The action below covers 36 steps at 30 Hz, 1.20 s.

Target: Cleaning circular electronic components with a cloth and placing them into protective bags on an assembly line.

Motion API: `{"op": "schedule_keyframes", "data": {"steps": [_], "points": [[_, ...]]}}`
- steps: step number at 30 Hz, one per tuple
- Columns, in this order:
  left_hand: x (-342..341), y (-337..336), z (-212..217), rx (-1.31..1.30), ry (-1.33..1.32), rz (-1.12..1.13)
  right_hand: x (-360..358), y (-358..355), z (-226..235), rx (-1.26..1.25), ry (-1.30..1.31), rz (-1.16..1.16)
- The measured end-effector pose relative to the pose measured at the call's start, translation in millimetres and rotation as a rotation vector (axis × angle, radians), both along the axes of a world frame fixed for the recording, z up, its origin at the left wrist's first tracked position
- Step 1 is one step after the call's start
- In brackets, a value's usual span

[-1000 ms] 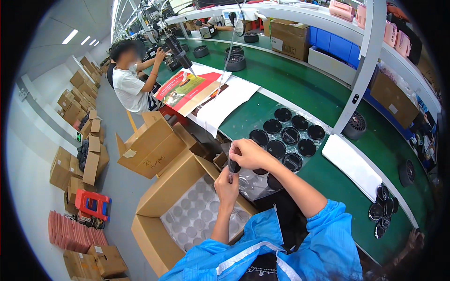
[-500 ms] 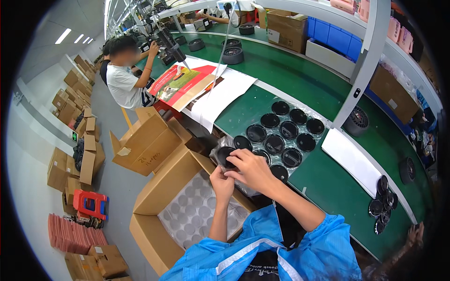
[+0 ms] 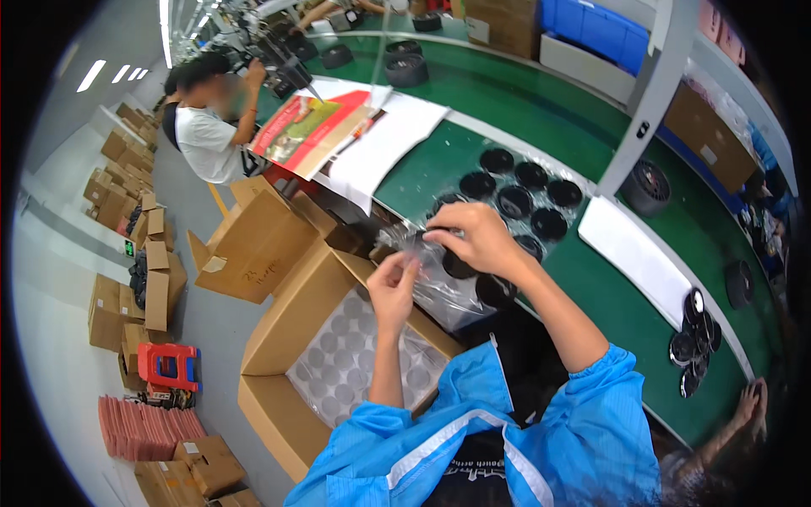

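My right hand (image 3: 477, 241) is closed over a black round cap (image 3: 433, 234), seen nearly edge-on and partly hidden by the fingers. To its lower left, my left hand (image 3: 393, 287) pinches what looks like clear plastic film (image 3: 416, 247). More wrinkled clear plastic (image 3: 456, 300) hangs at the table edge below the right hand. Several black round caps (image 3: 514, 201) lie in rows on clear plastic on the green table (image 3: 405, 182). Below the left hand stands an open cardboard box (image 3: 279, 346), its inside showing a layer of round pale shapes (image 3: 342, 346) under clear film.
Printed sheets (image 3: 317, 139) cover the table's far left, near a person in white (image 3: 207, 139). A white board (image 3: 634, 245) and a pile of black round parts (image 3: 697, 346) lie to the right. Another person's hand (image 3: 748, 406) rests at the right edge. Cardboard boxes (image 3: 156, 287) line the left wall.
Both hands have risen slightly and drawn apart; the right has moved up and right with the black cap, now tilted edge-on. The head view has shifted a little.
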<state>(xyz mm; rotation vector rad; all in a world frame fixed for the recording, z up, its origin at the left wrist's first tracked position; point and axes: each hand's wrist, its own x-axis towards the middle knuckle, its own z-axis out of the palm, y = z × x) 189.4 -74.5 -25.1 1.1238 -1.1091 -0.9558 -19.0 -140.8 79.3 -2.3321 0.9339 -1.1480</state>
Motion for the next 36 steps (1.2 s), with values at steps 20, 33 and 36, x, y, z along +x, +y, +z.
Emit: {"op": "schedule_keyframes", "data": {"steps": [20, 33, 36], "points": [[-6, 63, -68, 0.419, 0.734, -0.137, -159, 106, -17, 0.667, -0.602, -0.746], [-42, 83, -111, 0.396, 0.673, -0.604, -174, 171, -58, 0.276, 0.318, -0.823], [-46, 86, -98, 0.418, 0.522, -0.483, -175, 182, -56, 0.363, 0.276, -0.844]]}}
